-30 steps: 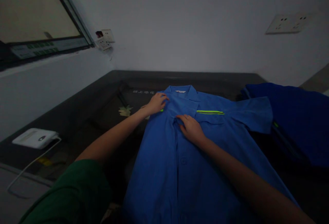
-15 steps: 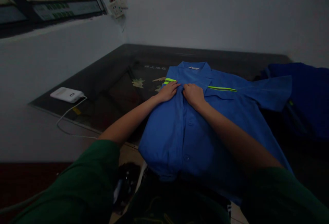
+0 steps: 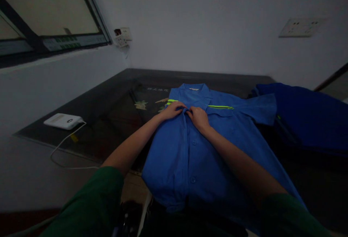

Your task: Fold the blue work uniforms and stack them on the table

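A blue short-sleeved shirt [image 3: 217, 150] with yellow-green stripes lies front up on the dark table, collar away from me and one sleeve spread to the right. At its front opening, below the collar, my left hand [image 3: 173, 110] pinches the left front edge. Close beside it, my right hand [image 3: 198, 118] has its fingers closed on the edge of the same opening. Cloth between the fingertips is bunched up slightly; whether a button is there I cannot make out. Lower on the placket, two buttons show. The left sleeve is not visible.
On the right lies a pile of darker blue folded cloth [image 3: 307, 115]. A white power bank [image 3: 63, 121] with a white cable sits at the table's left edge. Wall sockets [image 3: 301, 26] are at the back right. The dark table [image 3: 108, 103] meets the wall behind.
The view has tilted up and turned a little to the right. Both hands stay at the shirt's front opening, the fingertips now drawn closer together and the edge lifted slightly.
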Available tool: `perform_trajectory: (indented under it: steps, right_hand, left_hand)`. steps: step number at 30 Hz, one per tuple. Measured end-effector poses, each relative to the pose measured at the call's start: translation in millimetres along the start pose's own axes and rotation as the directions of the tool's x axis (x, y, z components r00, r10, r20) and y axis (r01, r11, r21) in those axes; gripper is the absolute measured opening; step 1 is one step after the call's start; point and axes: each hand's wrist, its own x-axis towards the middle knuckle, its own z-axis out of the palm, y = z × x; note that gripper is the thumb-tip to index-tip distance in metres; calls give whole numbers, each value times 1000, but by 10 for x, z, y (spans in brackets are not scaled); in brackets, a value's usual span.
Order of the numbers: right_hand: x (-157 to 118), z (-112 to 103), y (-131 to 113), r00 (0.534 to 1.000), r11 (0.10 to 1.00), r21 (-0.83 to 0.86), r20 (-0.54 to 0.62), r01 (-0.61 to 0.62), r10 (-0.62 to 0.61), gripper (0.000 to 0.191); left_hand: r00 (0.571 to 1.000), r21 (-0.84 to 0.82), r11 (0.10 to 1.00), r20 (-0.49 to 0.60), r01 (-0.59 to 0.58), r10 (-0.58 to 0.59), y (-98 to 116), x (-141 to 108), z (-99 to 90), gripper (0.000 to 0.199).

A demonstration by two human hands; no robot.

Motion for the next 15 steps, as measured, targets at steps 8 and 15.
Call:
perform_trajectory:
  steps: [8,15]
  right_hand:
    - [-41,57,74,985,985,46,11,169,-170,24]
    - [-235,33,188,977,977,68,44,204,-207,38]
  left_hand:
    - [999,17,999,13,50,-50,-5,22,68,19]
    - [993,61,993,61,102,-105,74,52,54,16]
